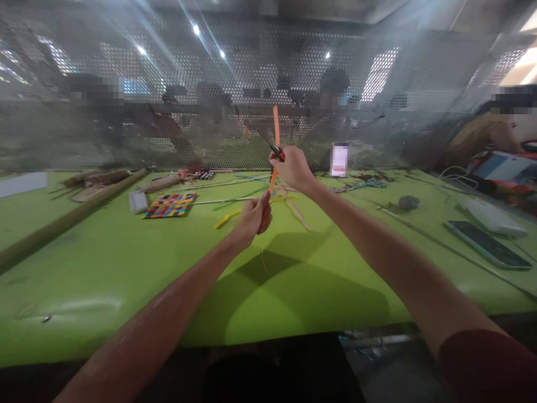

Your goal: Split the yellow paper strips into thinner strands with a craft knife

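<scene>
Both hands grip the orange strip (276, 134), its length pointing nearly straight up.

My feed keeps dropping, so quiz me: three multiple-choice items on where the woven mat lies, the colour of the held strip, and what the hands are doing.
1. The woven mat lies:
A. left of the hands
B. right of the hands
C. on the phone

2. The held strip is:
A. blue
B. orange
C. white

3. The strip is:
A. flat on the table
B. gripped by both hands
C. in one hand only

Answers:
1 A, it sits on the green table leftward.
2 B, plainly orange.
3 B, left hand grips low, right hand higher.
</scene>
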### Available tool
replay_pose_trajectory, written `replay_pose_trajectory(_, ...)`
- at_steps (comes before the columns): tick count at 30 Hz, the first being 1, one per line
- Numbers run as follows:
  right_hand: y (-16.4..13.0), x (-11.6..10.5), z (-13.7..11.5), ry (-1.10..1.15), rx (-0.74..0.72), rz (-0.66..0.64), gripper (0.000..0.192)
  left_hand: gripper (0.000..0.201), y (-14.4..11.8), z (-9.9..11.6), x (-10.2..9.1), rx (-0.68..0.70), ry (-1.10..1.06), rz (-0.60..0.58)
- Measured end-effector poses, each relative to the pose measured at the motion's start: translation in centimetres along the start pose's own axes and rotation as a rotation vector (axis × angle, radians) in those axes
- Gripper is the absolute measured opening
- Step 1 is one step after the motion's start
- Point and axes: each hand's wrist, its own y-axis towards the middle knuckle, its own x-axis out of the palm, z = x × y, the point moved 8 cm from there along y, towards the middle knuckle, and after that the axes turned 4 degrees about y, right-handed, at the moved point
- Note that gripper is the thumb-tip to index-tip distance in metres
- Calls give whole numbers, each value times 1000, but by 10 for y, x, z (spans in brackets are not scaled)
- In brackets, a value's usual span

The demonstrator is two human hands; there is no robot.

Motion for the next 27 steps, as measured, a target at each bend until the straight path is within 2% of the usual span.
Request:
replay_pose_trajectory(6, -2, -17, 4, -14, 27, 65, 10, 62, -1, -4, 2, -1, -18, -11)
replay_pose_trajectory(8, -11, -27, 3, -3, 12, 63, 17, 60, -2, -4, 1, 4, -33, 1)
replay_pose_trajectory(11, -42, -56, 2, -49, 8, 216, 32, 59, -4, -1, -1, 17, -57, 40)
replay_pose_trajectory(13, -74, -74, -4, -93, -30, 334, 31, 61, -5, 2, -3, 30, -64, 77)
replay_pose_trajectory(14, -90, -76, -9, -108, -67, 346, 28, 62, -5, 3, -3, 34, -65, 95)
replay_pose_trajectory(16, -121, -67, -20, -132, -130, 286, 22, 63, -8, 3, -2, 34, -61, 125)
replay_pose_trajectory(19, -156, -31, -38, -164, -212, 86, 19, 61, -13, -3, 4, -2, -53, 142)
replay_pose_trajectory(22, -175, 1, -45, -156, -266, -53, 22, 56, -16, -14, 13, -67, -43, 92)
replay_pose_trajectory(24, -178, 11, -37, -102, -254, -85, 22, 50, -16, -21, 18, -100, -36, 33)
replay_pose_trajectory(27, -175, 7, -10, -6, -147, -51, 28, 37, -16, -27, 23, -125, -37, -62)
